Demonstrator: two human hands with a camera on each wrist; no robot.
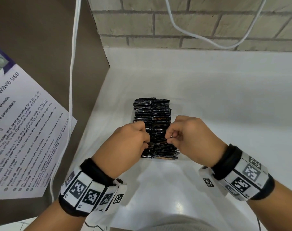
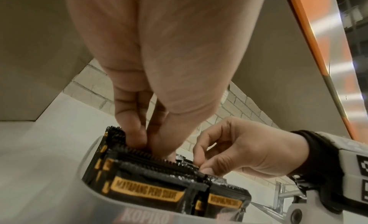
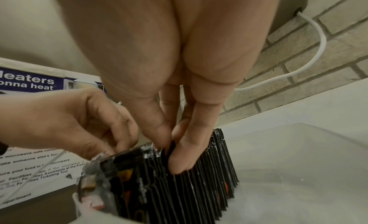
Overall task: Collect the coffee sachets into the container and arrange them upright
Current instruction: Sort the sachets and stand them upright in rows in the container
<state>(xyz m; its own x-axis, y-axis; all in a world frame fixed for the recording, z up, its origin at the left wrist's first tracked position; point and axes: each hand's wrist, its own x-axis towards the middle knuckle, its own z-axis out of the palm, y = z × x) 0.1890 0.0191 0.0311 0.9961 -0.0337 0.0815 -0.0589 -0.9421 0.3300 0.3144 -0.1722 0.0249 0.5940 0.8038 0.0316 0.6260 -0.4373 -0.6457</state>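
Black sachets (image 1: 158,114) — orange labels.

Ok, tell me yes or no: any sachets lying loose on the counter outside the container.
No: in the head view every sachet stands packed inside the container; none lies on the white counter.

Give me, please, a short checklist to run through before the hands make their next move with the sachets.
1. Sachets inside the container: ok, two rows stand in it.
2. Far sachets upright: ok, edges point up in even rows.
3. Near sachets upright: not ok, several by the fingers lean and overlap.
4. Left hand has a grip: ok, fingertips pinch sachet tops.
5. Right hand has a grip: ok, thumb and fingers pinch sachet tops.
6. Loose sachets left on the counter: cannot tell, none in view, but the hands hide part of it.
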